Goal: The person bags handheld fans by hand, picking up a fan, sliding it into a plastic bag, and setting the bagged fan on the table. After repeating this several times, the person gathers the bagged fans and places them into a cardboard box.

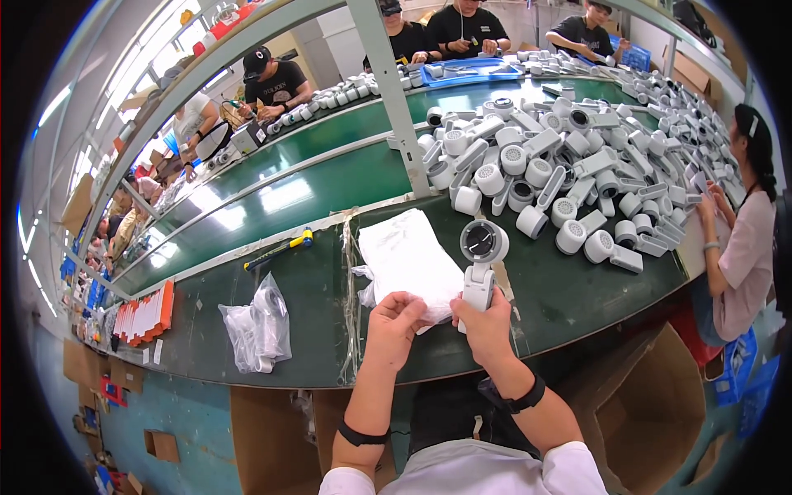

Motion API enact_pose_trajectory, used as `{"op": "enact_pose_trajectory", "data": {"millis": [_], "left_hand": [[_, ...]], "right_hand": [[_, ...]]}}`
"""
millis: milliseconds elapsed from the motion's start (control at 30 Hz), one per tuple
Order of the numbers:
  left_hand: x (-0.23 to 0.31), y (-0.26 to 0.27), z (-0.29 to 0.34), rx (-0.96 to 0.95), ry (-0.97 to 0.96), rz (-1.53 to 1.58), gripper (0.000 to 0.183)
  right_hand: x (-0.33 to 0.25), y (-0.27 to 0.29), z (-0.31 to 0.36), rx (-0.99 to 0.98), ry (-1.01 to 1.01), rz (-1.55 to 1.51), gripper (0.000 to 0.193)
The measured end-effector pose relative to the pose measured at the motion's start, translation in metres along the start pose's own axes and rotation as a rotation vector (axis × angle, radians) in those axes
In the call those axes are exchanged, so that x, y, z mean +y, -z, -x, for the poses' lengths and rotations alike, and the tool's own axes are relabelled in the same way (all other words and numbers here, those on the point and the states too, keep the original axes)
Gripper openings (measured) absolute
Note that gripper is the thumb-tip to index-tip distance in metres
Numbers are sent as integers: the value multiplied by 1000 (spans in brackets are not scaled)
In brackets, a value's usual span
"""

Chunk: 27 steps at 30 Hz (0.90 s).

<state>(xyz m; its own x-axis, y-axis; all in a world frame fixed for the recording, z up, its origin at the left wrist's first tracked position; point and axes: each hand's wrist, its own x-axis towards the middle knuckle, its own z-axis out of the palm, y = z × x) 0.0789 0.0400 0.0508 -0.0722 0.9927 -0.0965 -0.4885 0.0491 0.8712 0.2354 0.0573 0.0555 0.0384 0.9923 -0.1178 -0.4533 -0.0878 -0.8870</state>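
Observation:
My right hand (487, 320) is closed around the handle of a light grey handheld fan (479, 280), its round head with a dark face pointing away from me. My left hand (399, 320) pinches the near edge of a thin, whitish plastic bag (433, 310). That edge belongs to a stack of white bags (410, 256) lying flat on the dark green table (322, 289). The fan's handle end is close to the stack's near right corner, and my right fingertips are near the bag's edge too.
A big heap of grey fans (536, 165) covers the right back. On the left lie a clear bag with something white (257, 326), a yellow-black hammer (280, 247) and orange-white boxes (144, 313). A metal post (388, 91) stands ahead. A person (742, 239) works at right.

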Motion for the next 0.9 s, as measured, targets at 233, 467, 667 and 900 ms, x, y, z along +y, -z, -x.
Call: {"op": "enact_pose_trajectory", "data": {"millis": [233, 467, 667, 900], "left_hand": [[7, 5, -3, 65, -1, 223, 9], [10, -11, -3, 125, -140, -524, 11], [13, -16, -2, 143, -26, 209, 12], [0, -21, -6, 187, -166, -216, 13]], "right_hand": [[1, 3, 3, 70, 77, 85, 22], [1, 7, 12, 40, 174, 247, 24], [12, 22, 12, 58, 195, 309, 24], [2, 43, 25, 35, 185, 292, 20]]}}
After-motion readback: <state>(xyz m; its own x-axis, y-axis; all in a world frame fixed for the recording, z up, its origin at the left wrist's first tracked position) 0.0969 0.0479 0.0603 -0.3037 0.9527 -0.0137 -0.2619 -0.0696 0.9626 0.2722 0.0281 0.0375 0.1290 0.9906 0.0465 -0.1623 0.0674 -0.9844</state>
